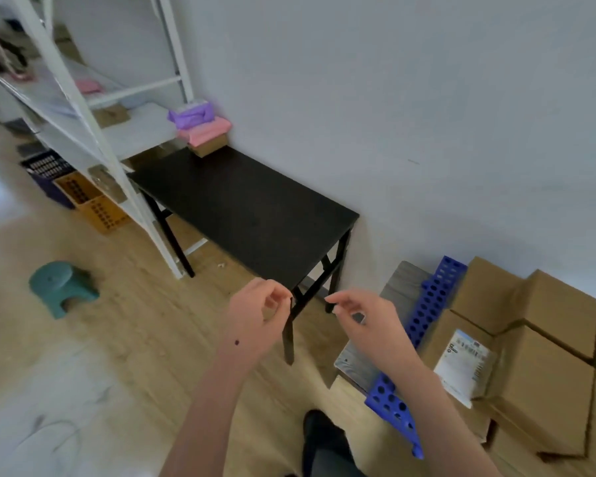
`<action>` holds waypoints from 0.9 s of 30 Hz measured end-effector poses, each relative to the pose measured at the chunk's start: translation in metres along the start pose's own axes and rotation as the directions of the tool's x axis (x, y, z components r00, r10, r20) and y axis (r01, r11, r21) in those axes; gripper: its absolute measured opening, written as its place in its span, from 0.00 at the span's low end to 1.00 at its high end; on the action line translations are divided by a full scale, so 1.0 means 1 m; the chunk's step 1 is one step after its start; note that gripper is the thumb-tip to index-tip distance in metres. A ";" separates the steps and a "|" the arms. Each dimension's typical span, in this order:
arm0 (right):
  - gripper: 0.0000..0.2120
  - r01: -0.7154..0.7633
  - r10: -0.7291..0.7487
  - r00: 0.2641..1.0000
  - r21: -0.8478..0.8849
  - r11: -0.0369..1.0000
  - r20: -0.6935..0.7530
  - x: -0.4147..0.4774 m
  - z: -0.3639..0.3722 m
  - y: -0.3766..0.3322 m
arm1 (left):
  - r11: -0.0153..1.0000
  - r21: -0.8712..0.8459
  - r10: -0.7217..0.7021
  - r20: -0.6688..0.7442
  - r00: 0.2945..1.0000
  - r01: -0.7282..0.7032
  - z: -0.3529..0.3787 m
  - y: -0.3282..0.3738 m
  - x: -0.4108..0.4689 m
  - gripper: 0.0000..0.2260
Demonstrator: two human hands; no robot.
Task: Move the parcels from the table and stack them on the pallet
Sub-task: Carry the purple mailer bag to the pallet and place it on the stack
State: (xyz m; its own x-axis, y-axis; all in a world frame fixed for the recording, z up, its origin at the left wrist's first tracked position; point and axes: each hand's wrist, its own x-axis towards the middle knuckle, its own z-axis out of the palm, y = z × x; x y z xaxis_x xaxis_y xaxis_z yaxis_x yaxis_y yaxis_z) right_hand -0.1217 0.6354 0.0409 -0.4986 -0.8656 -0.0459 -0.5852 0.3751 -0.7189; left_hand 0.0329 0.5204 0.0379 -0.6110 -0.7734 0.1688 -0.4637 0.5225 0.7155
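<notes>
Cardboard boxes [544, 339] are already lying stacked on the blue pallet [430, 304], while a purple parcel [190, 115], a pink parcel [207, 130] and a small brown box [212, 146] are waiting piled at the black worktop's [248, 215] far end, and the left hand [258, 315] and right hand [365, 321] are hovering with fingers loosely curled, gripping nothing.

Parcels [205, 132] on table [252, 215]; pallet [427, 304] right.

The table [248, 215] lies open before the parcels [203, 132]; a shelf frame [117, 173] crowds its left end.
</notes>
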 end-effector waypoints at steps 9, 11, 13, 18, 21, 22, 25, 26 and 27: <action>0.11 0.074 -0.066 0.986 -0.048 0.996 0.154 0.095 0.051 -0.027 | 0.981 0.003 -0.192 -0.068 0.979 0.193 -0.031 -0.059 0.048 0.04; 0.11 0.092 -0.084 0.985 -0.046 0.995 0.148 0.122 0.057 -0.034 | 0.978 0.032 -0.201 -0.076 0.977 0.204 -0.040 -0.069 0.073 0.03; 0.11 0.111 -0.105 0.986 -0.037 0.993 0.132 0.152 0.060 -0.041 | 0.981 0.057 -0.179 -0.096 0.979 0.184 -0.046 -0.075 0.103 0.03; 0.10 0.105 -0.106 0.987 0.015 0.994 0.125 0.220 0.058 -0.058 | 0.984 0.086 -0.151 -0.093 0.984 0.159 -0.059 -0.082 0.174 0.03; 0.10 0.096 -0.100 0.983 0.029 0.995 0.153 0.256 0.061 -0.065 | 0.978 0.085 -0.185 -0.091 0.978 0.193 -0.065 -0.094 0.203 0.03; 0.10 0.094 -0.097 0.982 0.027 0.995 0.164 0.266 0.063 -0.067 | 0.975 0.087 -0.195 -0.089 0.977 0.202 -0.067 -0.099 0.211 0.04; 0.10 0.093 -0.093 0.977 0.012 0.996 0.194 0.296 0.073 -0.076 | 0.974 0.089 -0.201 -0.081 0.976 0.208 -0.075 -0.114 0.232 0.04; 0.10 0.093 -0.092 0.975 0.008 0.996 0.200 0.304 0.077 -0.081 | 0.972 0.088 -0.209 -0.080 0.974 0.216 -0.079 -0.119 0.239 0.04; 0.10 0.093 -0.092 0.974 0.005 0.996 0.205 0.313 0.081 -0.086 | 0.971 0.086 -0.218 -0.081 0.973 0.225 -0.083 -0.125 0.245 0.04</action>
State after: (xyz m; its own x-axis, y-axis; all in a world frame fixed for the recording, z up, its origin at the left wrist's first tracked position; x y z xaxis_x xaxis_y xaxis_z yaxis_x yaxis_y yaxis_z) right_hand -0.1755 0.3054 0.0322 -0.3008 -0.9460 -0.1211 -0.6259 0.2916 -0.7234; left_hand -0.0059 0.2357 0.0457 -0.4411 -0.8952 0.0631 -0.6429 0.3643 0.6737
